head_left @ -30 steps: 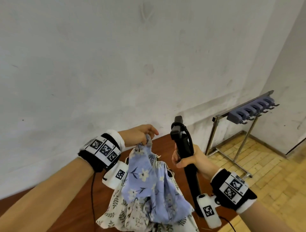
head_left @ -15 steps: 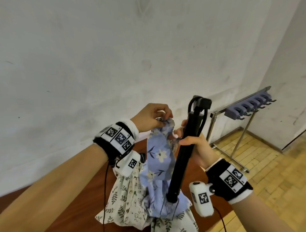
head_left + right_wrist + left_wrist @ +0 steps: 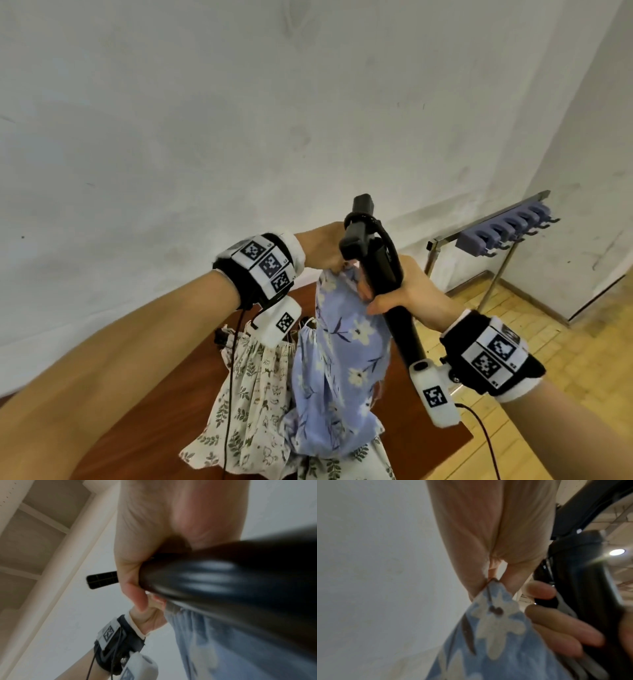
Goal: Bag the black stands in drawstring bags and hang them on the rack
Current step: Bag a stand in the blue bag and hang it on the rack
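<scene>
Head view, red-brown table, white wall

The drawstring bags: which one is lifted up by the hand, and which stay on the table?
The blue bag with white flowers, pinched at its top by the left hand, is lifted. The white leaf-print bags lie on the table.

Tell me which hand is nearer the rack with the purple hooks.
Right. The right hand, gripping the black stand, sits closer to the rack; the left hand, pinching the blue floral bag, is farther left.
</scene>
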`<move>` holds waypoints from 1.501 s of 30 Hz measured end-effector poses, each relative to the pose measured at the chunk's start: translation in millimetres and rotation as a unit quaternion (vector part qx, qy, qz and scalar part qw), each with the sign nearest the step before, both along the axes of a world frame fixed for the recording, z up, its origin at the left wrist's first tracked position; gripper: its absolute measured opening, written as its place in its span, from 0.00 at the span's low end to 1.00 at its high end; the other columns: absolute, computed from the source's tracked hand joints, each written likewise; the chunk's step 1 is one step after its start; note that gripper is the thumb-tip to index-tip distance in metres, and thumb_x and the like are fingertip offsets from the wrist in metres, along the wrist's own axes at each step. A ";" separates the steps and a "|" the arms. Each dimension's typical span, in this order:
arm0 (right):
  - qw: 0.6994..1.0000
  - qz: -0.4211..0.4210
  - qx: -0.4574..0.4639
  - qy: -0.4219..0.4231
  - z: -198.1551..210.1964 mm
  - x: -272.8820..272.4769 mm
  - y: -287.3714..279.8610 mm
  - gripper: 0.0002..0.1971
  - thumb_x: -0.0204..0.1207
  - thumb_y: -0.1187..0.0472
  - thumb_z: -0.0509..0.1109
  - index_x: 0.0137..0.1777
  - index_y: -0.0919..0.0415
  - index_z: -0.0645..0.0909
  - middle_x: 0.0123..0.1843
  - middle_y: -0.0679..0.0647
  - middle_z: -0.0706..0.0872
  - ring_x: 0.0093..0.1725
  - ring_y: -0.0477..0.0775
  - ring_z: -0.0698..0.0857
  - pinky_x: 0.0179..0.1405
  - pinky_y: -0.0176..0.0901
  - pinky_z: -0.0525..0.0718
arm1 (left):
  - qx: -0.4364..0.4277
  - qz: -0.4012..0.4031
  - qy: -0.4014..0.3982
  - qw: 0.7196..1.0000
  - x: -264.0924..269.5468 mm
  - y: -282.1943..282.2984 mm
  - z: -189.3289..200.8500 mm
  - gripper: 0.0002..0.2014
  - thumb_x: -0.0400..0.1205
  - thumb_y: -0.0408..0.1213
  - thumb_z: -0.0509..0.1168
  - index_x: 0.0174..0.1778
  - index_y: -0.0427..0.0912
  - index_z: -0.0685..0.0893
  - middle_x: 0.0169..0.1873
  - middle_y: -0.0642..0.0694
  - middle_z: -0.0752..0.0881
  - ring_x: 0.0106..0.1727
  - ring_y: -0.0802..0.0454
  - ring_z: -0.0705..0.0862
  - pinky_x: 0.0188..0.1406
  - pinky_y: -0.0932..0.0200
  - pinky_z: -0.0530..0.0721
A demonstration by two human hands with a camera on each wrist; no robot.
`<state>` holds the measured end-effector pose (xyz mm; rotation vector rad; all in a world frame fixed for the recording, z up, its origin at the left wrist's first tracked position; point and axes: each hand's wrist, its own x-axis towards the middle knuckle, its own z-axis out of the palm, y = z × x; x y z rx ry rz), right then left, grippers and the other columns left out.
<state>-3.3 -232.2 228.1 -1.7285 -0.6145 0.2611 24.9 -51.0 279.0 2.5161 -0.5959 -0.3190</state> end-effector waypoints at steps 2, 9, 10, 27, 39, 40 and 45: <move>0.997 -0.071 -0.002 -0.016 1.8 5.1 -6.8 0.15 0.51 0.73 0.77 0.37 0.64 0.79 0.33 0.58 0.86 0.34 0.56 0.85 0.40 0.50 0.85 | 0.027 0.016 0.016 0.999 -7.2 2.7 -12.1 0.16 0.78 0.18 0.61 0.60 0.35 0.77 0.51 0.46 0.78 0.50 0.49 0.80 0.51 0.55 0.80; 0.958 -0.261 -0.003 -0.121 6.2 19.4 -39.0 0.20 0.60 0.77 0.78 0.40 0.54 0.77 0.34 0.58 0.84 0.32 0.56 0.83 0.35 0.52 0.85 | 0.182 0.039 0.231 0.955 -5.0 37.4 -64.2 0.15 0.81 0.26 0.60 0.63 0.36 0.73 0.44 0.35 0.80 0.32 0.47 0.75 0.33 0.55 0.74; 0.954 -0.269 -0.022 -0.129 3.7 20.3 -43.7 0.19 0.61 0.77 0.78 0.41 0.55 0.77 0.32 0.56 0.82 0.29 0.51 0.81 0.31 0.47 0.84 | 0.168 0.058 0.255 0.951 -4.9 42.1 -63.6 0.14 0.81 0.25 0.58 0.62 0.34 0.75 0.38 0.37 0.80 0.29 0.48 0.74 0.30 0.57 0.76; 0.989 0.022 -0.086 0.118 -50.8 -32.7 -28.9 0.21 0.53 0.72 0.80 0.45 0.62 0.78 0.37 0.65 0.87 0.38 0.62 0.86 0.47 0.59 0.85 | -0.059 0.298 0.130 0.944 3.3 1.4 -77.2 0.22 0.82 0.28 0.58 0.22 0.42 0.62 0.20 0.45 0.61 0.22 0.51 0.58 0.22 0.62 0.58; 0.896 0.199 -0.003 0.398 -110.9 -50.4 -13.4 0.19 0.57 0.70 0.78 0.45 0.68 0.75 0.32 0.56 0.81 0.39 0.60 0.79 0.41 0.45 0.81 | 0.041 0.186 0.090 0.978 -23.1 13.0 -94.7 0.32 0.73 0.68 0.64 0.19 0.46 0.60 0.16 0.50 0.61 0.21 0.51 0.62 0.26 0.59 0.62; 0.898 0.186 -0.003 0.398 -112.4 -50.8 -14.6 0.19 0.54 0.68 0.80 0.44 0.68 0.77 0.33 0.56 0.83 0.40 0.60 0.80 0.42 0.46 0.82 | 0.041 0.173 0.078 0.981 -25.5 16.9 -97.0 0.31 0.74 0.65 0.65 0.20 0.46 0.61 0.17 0.49 0.61 0.22 0.50 0.62 0.27 0.59 0.62; 0.914 0.135 -0.012 0.383 -114.0 -51.9 -13.2 0.27 0.61 0.71 0.77 0.62 0.69 0.75 0.38 0.61 0.84 0.41 0.62 0.83 0.41 0.46 0.84 | 0.024 0.122 0.010 0.992 -31.5 26.0 -102.5 0.19 0.79 0.45 0.67 0.25 0.45 0.72 0.22 0.48 0.70 0.25 0.50 0.68 0.30 0.59 0.67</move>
